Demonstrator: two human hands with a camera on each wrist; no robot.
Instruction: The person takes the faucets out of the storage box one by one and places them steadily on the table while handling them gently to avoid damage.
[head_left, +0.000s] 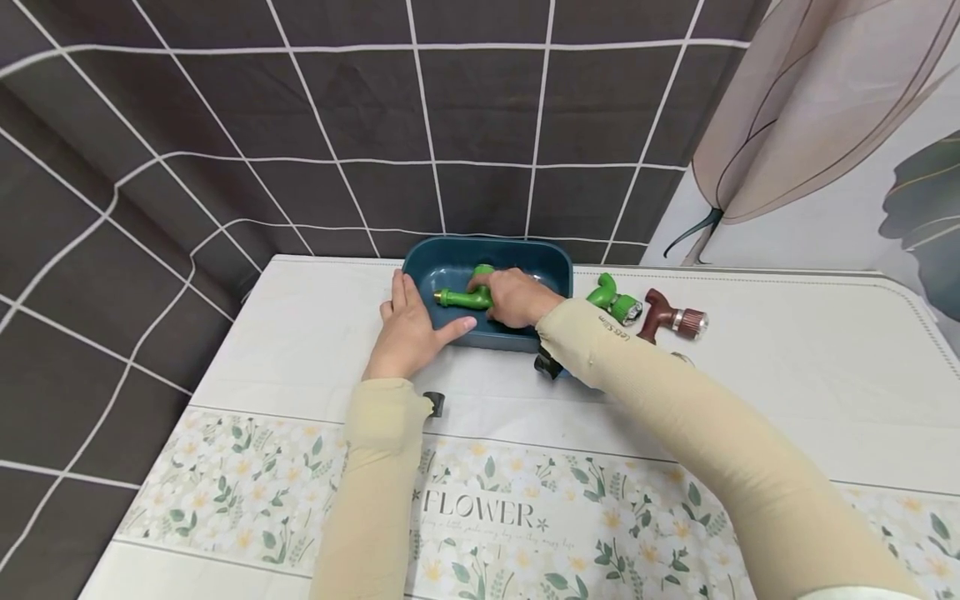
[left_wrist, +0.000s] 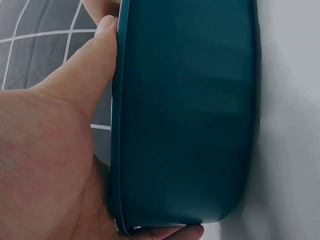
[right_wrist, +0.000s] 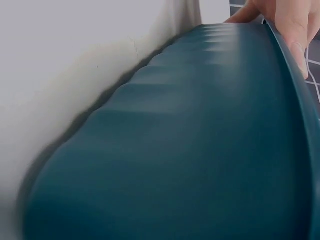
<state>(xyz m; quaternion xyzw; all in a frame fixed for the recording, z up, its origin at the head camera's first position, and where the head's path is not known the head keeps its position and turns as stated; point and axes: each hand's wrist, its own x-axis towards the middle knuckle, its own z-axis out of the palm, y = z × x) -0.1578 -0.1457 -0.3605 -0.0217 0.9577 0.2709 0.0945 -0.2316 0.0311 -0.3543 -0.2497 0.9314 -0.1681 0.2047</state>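
A dark teal plastic basin (head_left: 495, 340) stands on the table against the tiled-pattern backdrop. My left hand (head_left: 408, 333) holds its front left corner, fingers along the left end and thumb over the front rim. In the left wrist view, the thumb (left_wrist: 102, 47) touches the rim and a fingertip shows under the basin's end. Inside the basin, my right hand (head_left: 519, 297) grips a green water tap (head_left: 465, 298) with a brass-coloured tip pointing left. The palm hides part of the tap. The right wrist view is filled by the basin's outer wall (right_wrist: 165, 140).
Right of the basin lie another green tap (head_left: 615, 302), partly behind the right sleeve, and a brown tap (head_left: 670, 318) with a ribbed end. A small shiny piece (head_left: 682, 357) peeks out past the sleeve. The tablecloth (head_left: 247, 483) carries a flower print.
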